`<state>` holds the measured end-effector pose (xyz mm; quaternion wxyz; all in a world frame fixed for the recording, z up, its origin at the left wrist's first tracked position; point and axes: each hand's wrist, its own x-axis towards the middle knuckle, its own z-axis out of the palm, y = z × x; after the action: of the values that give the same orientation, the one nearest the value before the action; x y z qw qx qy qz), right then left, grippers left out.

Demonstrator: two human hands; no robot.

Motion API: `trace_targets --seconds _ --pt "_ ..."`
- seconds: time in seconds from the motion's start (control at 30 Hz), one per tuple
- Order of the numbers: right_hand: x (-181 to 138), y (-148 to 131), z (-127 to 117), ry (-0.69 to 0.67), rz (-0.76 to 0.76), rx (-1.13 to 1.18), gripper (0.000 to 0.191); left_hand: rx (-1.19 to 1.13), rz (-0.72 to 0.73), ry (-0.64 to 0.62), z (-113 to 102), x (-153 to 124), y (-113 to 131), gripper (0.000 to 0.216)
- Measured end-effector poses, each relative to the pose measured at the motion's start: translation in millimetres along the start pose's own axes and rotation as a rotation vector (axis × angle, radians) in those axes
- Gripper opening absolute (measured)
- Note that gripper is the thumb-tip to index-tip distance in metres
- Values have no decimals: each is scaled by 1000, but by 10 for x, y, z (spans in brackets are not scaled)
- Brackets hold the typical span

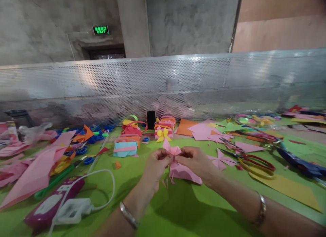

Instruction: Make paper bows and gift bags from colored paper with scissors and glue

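Both my hands meet over the green table (165,210) and pinch a folded pink paper piece (178,167). My left hand (158,164) is closed on its left side, and my right hand (195,162) is closed on its right side. The paper's upper part fans up like a bow above my fingers, and a larger flap hangs down below them. A silver bracelet sits on each wrist. A finished pink paper bow (221,159) lies on the table just right of my right hand.
Red-handled scissors (254,161) and a yellow sheet (287,187) lie to the right. Small paper gift boxes (163,130), a black phone (151,119), pink and orange sheets, blue tape rings and a magenta device with white cable (54,199) crowd the table. A perforated metal fence (163,84) stands behind.
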<state>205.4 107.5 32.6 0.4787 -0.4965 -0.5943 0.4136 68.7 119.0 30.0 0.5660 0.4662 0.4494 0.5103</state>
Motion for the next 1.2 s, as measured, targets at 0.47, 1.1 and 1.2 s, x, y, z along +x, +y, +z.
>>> trace_targets --seconds 0.47,1.1,1.2 --pt "41 95 -29 15 -8 -6 15 40 -48 -34 67 -82 75 9" --pt "60 -2 -135 -112 128 137 13 -28 -55 -126 16 -58 54 15" --pt "69 -7 -166 -128 146 126 11 -53 -72 -120 16 -58 71 13"
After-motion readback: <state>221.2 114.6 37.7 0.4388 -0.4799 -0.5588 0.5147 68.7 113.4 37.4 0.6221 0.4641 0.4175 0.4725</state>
